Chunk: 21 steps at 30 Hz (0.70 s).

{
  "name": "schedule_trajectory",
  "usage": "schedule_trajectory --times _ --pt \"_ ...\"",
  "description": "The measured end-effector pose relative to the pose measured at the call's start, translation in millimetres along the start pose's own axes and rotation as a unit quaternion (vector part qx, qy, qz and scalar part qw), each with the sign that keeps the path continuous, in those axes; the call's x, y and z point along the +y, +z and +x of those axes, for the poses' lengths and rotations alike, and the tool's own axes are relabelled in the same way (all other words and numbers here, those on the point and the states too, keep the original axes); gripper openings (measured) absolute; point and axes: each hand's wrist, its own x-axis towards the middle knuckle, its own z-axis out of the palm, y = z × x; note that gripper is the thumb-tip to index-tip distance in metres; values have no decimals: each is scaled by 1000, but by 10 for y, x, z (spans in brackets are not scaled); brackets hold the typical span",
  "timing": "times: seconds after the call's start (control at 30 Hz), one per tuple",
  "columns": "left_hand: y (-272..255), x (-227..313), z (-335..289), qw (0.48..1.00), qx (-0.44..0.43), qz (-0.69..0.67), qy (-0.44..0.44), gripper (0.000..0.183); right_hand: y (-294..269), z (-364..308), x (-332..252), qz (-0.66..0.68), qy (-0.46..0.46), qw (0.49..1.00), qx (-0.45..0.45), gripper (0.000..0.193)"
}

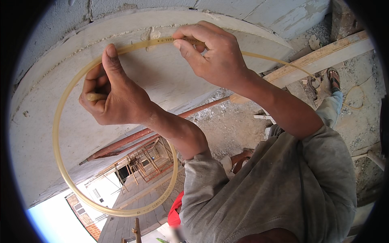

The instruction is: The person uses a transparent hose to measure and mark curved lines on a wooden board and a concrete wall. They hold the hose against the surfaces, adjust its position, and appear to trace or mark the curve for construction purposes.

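Two hands (113, 97) (210, 52) on yellowish tube (60, 162), looped downward.

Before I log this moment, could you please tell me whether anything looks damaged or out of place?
Nothing stands out. The yellowish translucent plastic tube curves in a smooth loop without kinks, pinched by the left hand and right hand against the pale concrete wall.

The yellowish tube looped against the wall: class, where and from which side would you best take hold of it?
Grip the yellowish tube along its top arc, coming from the front, the open side away from the plaster wall. There it runs almost straight. The left hand holds its cut end in a fist; the right hand pinches it between thumb and fingers.
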Motion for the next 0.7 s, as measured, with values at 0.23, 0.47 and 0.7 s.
schedule_trajectory --times 0.23,0.47,0.7 --pt "4 1 12 1000 3 -4 -1 35 -9 -4 -13 1 -2 1000 0 14" --pt "10 10 9 1000 7 -1 -4 35 -1 -3 -9 0 -4 1000 1 15" --pt "6 19 7 1000 10 -1 -11 37 7 -5 -8 2 -5 1000 6 15"
